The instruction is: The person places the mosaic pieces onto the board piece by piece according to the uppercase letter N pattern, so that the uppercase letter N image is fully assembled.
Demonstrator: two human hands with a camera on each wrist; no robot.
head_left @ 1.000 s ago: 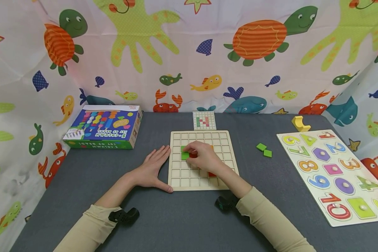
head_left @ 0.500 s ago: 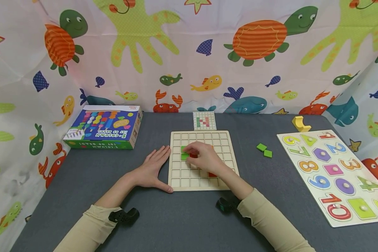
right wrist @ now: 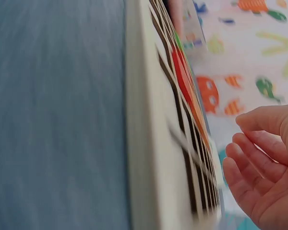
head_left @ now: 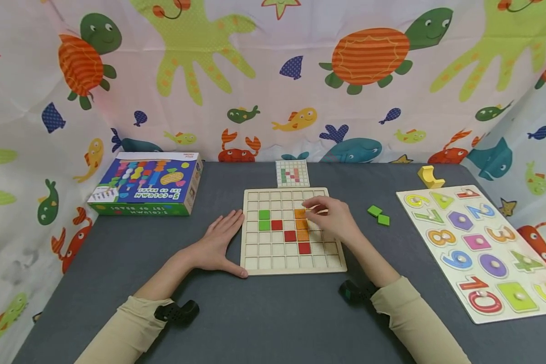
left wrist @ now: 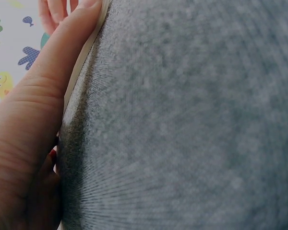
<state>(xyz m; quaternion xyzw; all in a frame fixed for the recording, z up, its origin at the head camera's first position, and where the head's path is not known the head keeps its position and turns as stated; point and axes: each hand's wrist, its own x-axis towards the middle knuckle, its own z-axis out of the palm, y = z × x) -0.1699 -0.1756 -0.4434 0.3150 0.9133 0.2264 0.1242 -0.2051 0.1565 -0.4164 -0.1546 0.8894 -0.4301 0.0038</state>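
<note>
My left hand (head_left: 216,245) lies spread on the table, fingertips and thumb at the left edge of a wooden grid board (head_left: 257,263). On the board sit two green tiles (head_left: 264,225), three red tiles (head_left: 290,236) stepping down to the right, and a column of orange tiles (head_left: 302,235). My right hand (head_left: 331,217) hovers over the board's right side, beside the upper orange tiles. In the right wrist view its fingers are loosely bent, with nothing seen between them. Behind the board lies a small pattern card (head_left: 292,174) with coloured squares.
Two loose green tiles (head_left: 383,220) lie right of the board. Farther right are a number-and-shape puzzle board (head_left: 464,263) and a yellow curved piece (head_left: 430,177). A blue and green box (head_left: 145,184) stands at the back left, before a printed cloth (head_left: 186,116).
My right hand has moved right, from the red tile near the green ones to the orange column, uncovering the tiles beneath. My left hand keeps its place; the head view has shifted slightly.
</note>
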